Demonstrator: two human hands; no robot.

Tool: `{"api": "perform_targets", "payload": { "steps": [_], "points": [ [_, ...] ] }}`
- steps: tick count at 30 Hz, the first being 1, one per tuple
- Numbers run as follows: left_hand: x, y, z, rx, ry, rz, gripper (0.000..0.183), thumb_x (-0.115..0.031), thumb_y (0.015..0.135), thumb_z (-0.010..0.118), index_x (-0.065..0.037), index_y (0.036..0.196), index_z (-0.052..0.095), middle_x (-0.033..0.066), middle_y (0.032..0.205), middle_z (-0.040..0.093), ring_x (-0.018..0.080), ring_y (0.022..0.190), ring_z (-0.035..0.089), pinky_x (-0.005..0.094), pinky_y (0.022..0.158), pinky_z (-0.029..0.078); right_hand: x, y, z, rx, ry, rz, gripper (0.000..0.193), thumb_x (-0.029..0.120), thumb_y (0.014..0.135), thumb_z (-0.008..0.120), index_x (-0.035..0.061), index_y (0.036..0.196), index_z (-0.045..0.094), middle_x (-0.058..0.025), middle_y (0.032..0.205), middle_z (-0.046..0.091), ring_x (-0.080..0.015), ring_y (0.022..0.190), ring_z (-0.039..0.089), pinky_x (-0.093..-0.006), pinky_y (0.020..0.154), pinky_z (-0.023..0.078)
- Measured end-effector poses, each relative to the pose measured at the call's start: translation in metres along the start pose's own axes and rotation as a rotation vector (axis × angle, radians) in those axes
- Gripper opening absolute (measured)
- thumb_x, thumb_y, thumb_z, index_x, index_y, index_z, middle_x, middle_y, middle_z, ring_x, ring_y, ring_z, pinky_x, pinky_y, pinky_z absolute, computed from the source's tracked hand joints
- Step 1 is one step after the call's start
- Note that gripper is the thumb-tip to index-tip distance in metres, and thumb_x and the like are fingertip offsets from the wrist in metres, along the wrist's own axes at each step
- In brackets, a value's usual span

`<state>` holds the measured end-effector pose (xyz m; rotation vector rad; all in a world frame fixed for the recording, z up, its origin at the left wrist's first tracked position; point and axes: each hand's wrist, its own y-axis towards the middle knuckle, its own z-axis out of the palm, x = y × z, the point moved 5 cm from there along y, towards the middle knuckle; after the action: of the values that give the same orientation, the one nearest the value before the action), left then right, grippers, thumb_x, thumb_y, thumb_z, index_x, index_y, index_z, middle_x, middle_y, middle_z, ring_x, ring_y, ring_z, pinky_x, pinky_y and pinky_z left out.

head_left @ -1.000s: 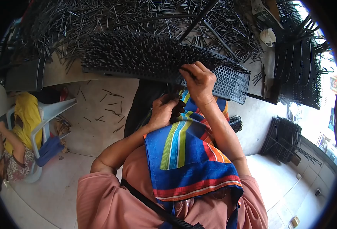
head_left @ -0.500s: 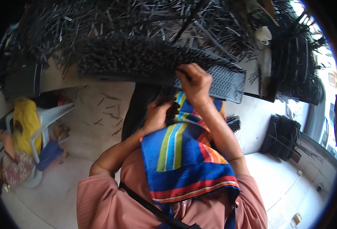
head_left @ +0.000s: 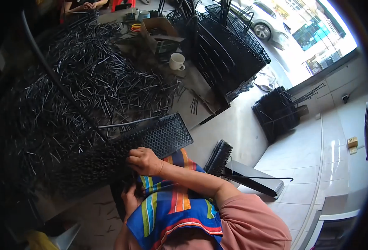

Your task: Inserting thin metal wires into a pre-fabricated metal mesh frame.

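Observation:
A black perforated metal panel [head_left: 167,134] lies slanted along the table's near edge and over my lap. Its right end shows bare holes, while dark bristle-like strips [head_left: 96,166] stand packed over the rest. My right hand [head_left: 144,161] is closed in a pinch at the border between the strips and the bare holes; what it pinches is hidden. Below the panel's near edge, my left hand [head_left: 130,200] curls around something dark, too shadowed to name. A striped blue cloth [head_left: 180,204] covers my lap.
Loose black strips [head_left: 100,83] heap across the table. Beyond them are a white mug [head_left: 177,61], a cardboard box [head_left: 163,31] and stacked black mesh racks [head_left: 221,50]. A bristled black panel [head_left: 218,158] stands to my right. Another person's hands [head_left: 89,6] show at the far edge.
The view has swung to the right, bringing the mug, racks and street into sight. My right hand stays closed at the panel, and my left stays below its edge.

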<state>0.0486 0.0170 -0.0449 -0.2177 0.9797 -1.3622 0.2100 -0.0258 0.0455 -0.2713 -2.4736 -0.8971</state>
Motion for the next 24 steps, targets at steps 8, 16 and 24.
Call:
{"api": "perform_targets", "payload": {
  "steps": [8, 16, 24],
  "points": [
    [0.003, -0.011, 0.005, -0.057, -0.075, 0.040, 0.013, -0.009, 0.091, 0.060, -0.004, 0.102, 0.063, 0.0065, 0.080, 0.063, 0.0152, 0.066, 0.059, 0.0292, 0.058, 0.047, 0.008, -0.014, -0.025, -0.109, -0.005, 0.090, 0.014, 0.009, 0.069, 0.071, 0.0088, 0.079, 0.061, -0.0070, 0.078, 0.058, -0.0280, 0.066, 0.058, -0.0382, 0.059, 0.046],
    [0.009, -0.004, 0.030, 0.093, 0.020, -0.013, 0.013, -0.007, 0.092, 0.058, -0.002, 0.101, 0.066, 0.0069, 0.085, 0.068, 0.0130, 0.070, 0.064, 0.0263, 0.065, 0.054, -0.012, -0.064, -0.005, 0.140, 0.717, 0.948, 0.020, 0.010, 0.080, 0.072, -0.0035, 0.093, 0.067, -0.0038, 0.079, 0.066, -0.0094, 0.078, 0.060, -0.0238, 0.070, 0.048],
    [0.000, -0.012, 0.041, 0.061, 0.192, -0.034, 0.013, -0.012, 0.093, 0.060, -0.003, 0.099, 0.067, 0.0058, 0.081, 0.069, 0.0112, 0.064, 0.064, 0.0251, 0.060, 0.053, -0.010, -0.064, 0.000, 0.175, 0.920, 1.176, 0.014, 0.007, 0.080, 0.072, -0.0007, 0.091, 0.067, 0.0023, 0.075, 0.063, -0.0042, 0.065, 0.053, -0.0217, 0.056, 0.041]
  ]
}}
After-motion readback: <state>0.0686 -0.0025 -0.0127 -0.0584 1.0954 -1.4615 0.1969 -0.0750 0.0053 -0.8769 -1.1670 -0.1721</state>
